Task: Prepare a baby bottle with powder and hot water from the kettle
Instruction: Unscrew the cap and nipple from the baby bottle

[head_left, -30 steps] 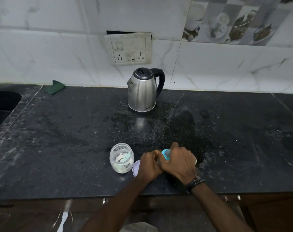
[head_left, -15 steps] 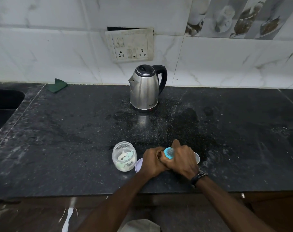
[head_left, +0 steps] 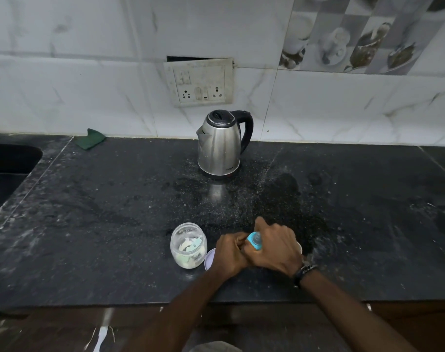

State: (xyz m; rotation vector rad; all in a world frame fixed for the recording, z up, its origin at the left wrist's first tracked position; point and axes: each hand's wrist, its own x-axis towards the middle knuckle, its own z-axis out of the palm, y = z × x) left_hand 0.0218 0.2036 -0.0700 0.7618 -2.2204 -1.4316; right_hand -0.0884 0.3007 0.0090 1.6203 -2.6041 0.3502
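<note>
- Dark stone table (head_left: 89, 224), speckled with spilled powder, white tiled wall behind; head view only.
- Your left hand (head_left: 230, 254) and right hand (head_left: 274, 246) are both clenched around the baby bottle (head_left: 255, 240) at the near edge; only its blue collar shows between them.
- Change over the last second: hands have closed tighter together on the bottle, which hasn't shifted on the table. Reads as twisting the top, on or off, can't tell which.
- Bottle contents hidden by your hands.
- Powder jar (head_left: 188, 246) just left of your left hand, open, pale powder low inside; its lid (head_left: 210, 259) lies flat between jar and hand.
- Kettle (head_left: 220, 146) upright at the back, lid down, well apart from the bottle; water level not visible.
- Green cloth (head_left: 89, 138) far left by the wall.
</note>
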